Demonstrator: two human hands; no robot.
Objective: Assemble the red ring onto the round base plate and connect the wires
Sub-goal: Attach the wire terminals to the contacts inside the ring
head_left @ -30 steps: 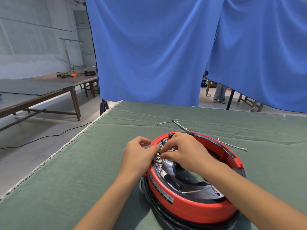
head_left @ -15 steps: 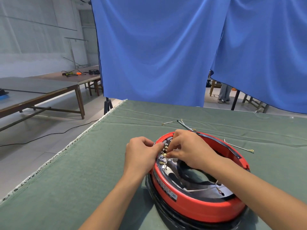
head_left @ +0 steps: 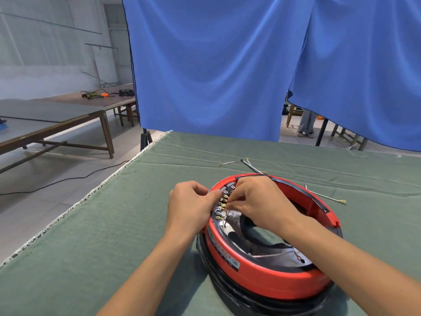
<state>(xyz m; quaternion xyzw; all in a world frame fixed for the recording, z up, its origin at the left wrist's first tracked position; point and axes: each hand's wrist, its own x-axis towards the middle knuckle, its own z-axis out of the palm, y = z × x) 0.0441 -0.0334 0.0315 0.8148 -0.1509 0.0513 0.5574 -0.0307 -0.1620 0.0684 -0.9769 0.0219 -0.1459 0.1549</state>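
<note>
Both hands worked at the far-left inner edge of the red ring point(head_left: 268, 279), which sat on the dark round base plate point(head_left: 230, 283) on the green table point(head_left: 91, 236). Right hand point(head_left: 257, 199) had its fingertips pinched on a small brass wire end at the row of brass terminals point(head_left: 222, 202); left hand point(head_left: 190, 205) curled against the ring's outer rim beside that row, though whether it gripped anything could not be told. One ring, one plate. The ring looked like rigid plastic, best steadied by its rim; the wires seemed thin, light and easily bent, so holding them at the metal end seemed wisest. About four loose wires point(head_left: 325, 197) lay on the table beyond the ring.
</note>
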